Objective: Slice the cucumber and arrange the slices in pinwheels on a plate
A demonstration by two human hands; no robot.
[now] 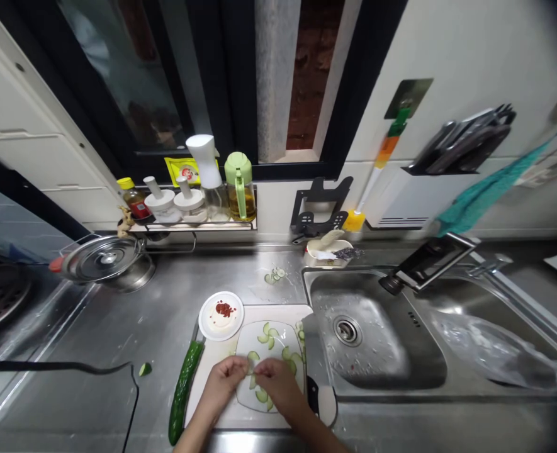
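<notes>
Over a clear-rimmed square plate [278, 333], my left hand [228, 375] and my right hand [278, 380] meet with fingertips pinched. Between them is a small pale-green cucumber slice [250, 366], partly hidden by the fingers. More thin cucumber slices [267, 335] lie on the plate in small curved groups. Under the plate is a white cutting board [221, 412]. A knife's wide blade [312, 343] rests along the board's right side, with slices beside it. To the left lies a long green cucumber [184, 390]. A round white dish [207, 318] with red bits stands at the board's upper left corner.
At right is a steel sink [372, 327], with a plastic bag [500, 352] beyond. Scraps [275, 275] lie behind the board, and a cucumber end [145, 369] lies left. A lidded pot [127, 267] stands at back left, below a shelf [202, 226] of seasonings. Black cable [70, 365] crosses the left counter.
</notes>
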